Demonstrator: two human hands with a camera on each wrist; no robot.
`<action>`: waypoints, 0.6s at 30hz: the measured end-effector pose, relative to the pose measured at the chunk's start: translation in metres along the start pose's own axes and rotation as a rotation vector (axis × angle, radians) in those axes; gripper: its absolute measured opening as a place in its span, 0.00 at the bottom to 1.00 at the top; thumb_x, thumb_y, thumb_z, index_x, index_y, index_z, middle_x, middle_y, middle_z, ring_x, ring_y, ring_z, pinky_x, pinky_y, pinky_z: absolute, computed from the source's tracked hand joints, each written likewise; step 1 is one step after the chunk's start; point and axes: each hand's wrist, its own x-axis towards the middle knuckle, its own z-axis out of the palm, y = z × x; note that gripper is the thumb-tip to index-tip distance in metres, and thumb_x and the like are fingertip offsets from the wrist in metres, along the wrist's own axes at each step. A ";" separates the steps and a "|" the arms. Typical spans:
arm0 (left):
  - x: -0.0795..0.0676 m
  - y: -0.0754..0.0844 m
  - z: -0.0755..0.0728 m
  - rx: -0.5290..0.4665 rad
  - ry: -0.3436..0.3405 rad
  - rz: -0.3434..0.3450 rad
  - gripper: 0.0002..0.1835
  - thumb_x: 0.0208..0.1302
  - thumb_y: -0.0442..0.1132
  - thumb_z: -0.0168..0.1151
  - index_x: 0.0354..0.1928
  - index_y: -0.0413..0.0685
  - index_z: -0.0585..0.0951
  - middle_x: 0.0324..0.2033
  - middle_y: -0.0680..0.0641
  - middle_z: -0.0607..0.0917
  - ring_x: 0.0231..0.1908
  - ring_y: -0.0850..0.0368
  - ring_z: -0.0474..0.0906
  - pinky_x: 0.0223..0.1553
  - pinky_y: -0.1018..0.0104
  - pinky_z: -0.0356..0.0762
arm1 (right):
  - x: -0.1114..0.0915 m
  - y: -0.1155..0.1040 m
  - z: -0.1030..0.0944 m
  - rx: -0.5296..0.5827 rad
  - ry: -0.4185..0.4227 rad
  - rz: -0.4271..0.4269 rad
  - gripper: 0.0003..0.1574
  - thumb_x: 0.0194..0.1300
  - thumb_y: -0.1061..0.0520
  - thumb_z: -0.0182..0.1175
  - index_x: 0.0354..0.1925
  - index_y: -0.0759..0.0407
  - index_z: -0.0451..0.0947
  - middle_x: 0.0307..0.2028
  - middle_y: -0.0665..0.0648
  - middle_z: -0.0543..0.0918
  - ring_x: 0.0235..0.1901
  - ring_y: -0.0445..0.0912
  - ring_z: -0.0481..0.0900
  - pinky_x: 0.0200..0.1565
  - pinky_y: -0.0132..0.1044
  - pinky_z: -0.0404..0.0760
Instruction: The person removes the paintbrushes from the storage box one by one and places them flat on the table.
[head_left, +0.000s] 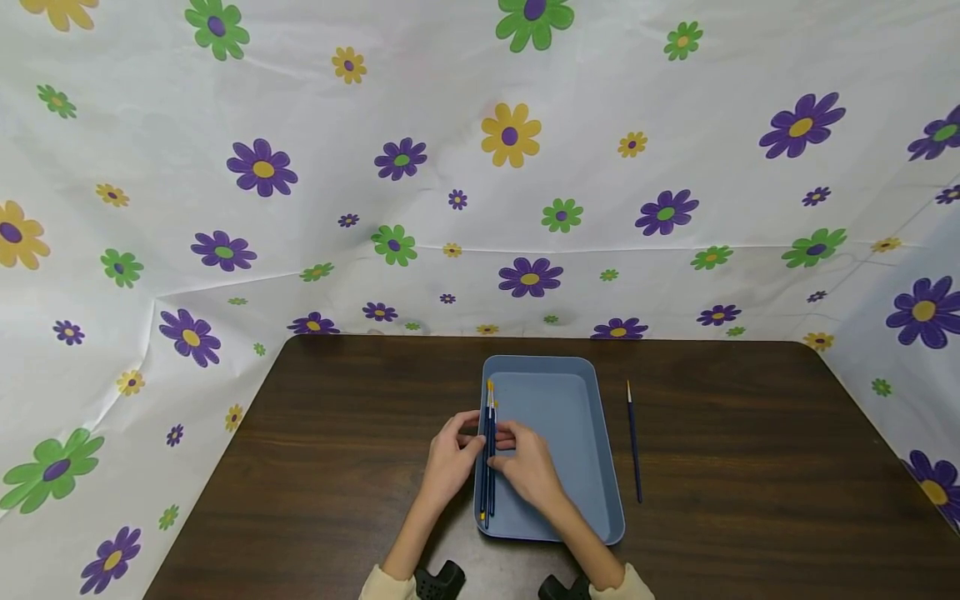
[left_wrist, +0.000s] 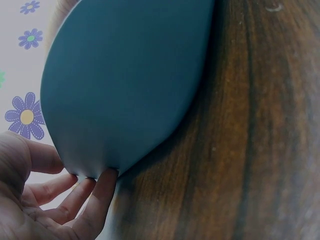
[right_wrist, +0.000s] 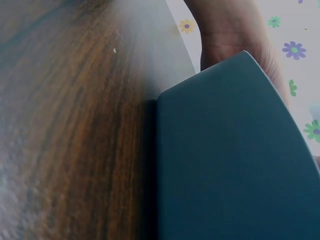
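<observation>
Lying in a round-cornered tray, slender paintbrushes

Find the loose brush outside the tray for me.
In the head view, the loose brush lies on the brown table, just right of the blue tray, its bristle tip toward the table's far edge.

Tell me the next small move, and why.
I'd probably bring the right grip across to the lone brush, since it lies on the table right of the tray, while the other brushes lie inside, along its left side.
</observation>
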 end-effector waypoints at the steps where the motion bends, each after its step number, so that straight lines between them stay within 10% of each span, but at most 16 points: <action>1: 0.000 0.000 0.000 0.000 0.000 0.002 0.19 0.67 0.28 0.62 0.60 0.36 0.81 0.51 0.36 0.84 0.40 0.47 0.85 0.36 0.62 0.81 | 0.000 0.000 0.000 -0.005 0.001 0.000 0.30 0.51 0.73 0.73 0.54 0.78 0.79 0.44 0.67 0.87 0.43 0.58 0.86 0.47 0.53 0.84; 18: 0.000 -0.002 0.001 -0.008 0.004 0.024 0.19 0.66 0.29 0.63 0.59 0.35 0.81 0.51 0.35 0.84 0.40 0.47 0.86 0.37 0.62 0.81 | 0.001 -0.003 0.005 -0.130 0.035 -0.028 0.31 0.49 0.72 0.75 0.52 0.78 0.79 0.41 0.65 0.83 0.40 0.55 0.84 0.44 0.48 0.84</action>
